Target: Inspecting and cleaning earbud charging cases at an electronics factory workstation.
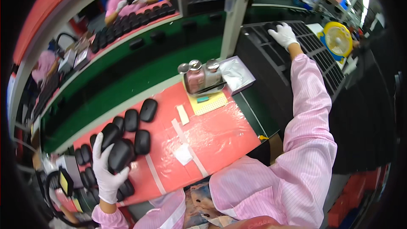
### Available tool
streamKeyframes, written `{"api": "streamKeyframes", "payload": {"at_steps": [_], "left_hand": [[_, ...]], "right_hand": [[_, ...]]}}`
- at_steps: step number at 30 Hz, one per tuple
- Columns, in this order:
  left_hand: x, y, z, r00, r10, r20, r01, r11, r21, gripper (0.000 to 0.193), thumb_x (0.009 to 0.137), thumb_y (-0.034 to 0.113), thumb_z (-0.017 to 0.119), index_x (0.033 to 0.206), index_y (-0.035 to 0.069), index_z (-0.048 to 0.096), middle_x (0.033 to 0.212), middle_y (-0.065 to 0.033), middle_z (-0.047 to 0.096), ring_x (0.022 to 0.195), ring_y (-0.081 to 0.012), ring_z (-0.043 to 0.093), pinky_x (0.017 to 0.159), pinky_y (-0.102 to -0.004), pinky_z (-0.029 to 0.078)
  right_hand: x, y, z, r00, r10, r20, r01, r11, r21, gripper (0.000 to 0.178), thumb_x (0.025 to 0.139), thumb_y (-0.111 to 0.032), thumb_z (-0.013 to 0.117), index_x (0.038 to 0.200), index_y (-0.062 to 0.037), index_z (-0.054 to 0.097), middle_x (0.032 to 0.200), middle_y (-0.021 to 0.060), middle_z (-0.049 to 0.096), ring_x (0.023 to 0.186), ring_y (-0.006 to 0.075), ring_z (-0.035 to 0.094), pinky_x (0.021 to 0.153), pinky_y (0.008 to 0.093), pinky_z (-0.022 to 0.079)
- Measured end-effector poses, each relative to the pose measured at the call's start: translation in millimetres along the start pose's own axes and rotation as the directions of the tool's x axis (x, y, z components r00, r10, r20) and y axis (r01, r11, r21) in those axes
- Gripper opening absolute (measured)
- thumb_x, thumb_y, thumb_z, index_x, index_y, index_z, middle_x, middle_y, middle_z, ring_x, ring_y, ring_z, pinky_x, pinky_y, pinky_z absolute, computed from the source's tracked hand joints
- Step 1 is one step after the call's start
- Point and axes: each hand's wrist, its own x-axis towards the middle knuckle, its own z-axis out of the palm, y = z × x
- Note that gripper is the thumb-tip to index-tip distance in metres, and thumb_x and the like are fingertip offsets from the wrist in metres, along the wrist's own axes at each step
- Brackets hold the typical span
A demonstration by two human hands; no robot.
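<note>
My left hand (107,167), in a white glove, curls its fingers and thumb around a rounded black case (121,154) at the left of the red work mat (220,129). More black cases (142,142) lie close around that hand, some partly hidden by it. Stretched far out to the upper right, my gloved right hand (284,36) rests over a black divided tray (309,38). Its fingers are spread at the tray's far left corner, beside a dark piece (270,26) whose shape is hard to make out.
Pump-top bottles (195,78) stand on the mat's far side, beside a white box (239,76). Beyond runs a green conveyor belt (169,55) with scattered black cases. A yellow fan (338,40) sits right of the tray. Across the belt, a person (131,0) handles a black item.
</note>
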Motion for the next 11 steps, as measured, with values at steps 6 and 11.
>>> {"api": "streamKeyframes", "payload": {"at_steps": [6,11], "left_hand": [[-80,41,28,0.99,-0.139,0.002,0.139,0.989,0.057,0.065,0.055,0.027,0.076,0.115,0.004,0.066,0.146,-0.0246,0.041,0.135,-0.0429,0.04,0.111,-0.0488,0.032],[-123,40,53,0.98,-0.176,0.089,0.17,0.983,0.072,0.058,0.064,0.027,0.078,0.116,0.007,0.065,0.145,-0.0182,0.044,0.137,-0.0422,0.037,0.111,-0.0483,0.033]], "right_hand": [[5,32,16,0.98,-0.175,-0.093,0.188,0.97,0.153,0.057,0.095,-0.043,0.052,0.135,-0.0025,0.051,0.139,0.0228,0.05,0.132,0.0365,0.044,0.108,0.0403,0.036],[69,121,115,0.881,-0.45,0.145,0.437,0.892,0.115,0.052,0.103,-0.035,0.036,0.15,-0.0145,0.035,0.147,0.0182,0.043,0.138,0.0258,0.04,0.115,0.0345,0.029]]}}
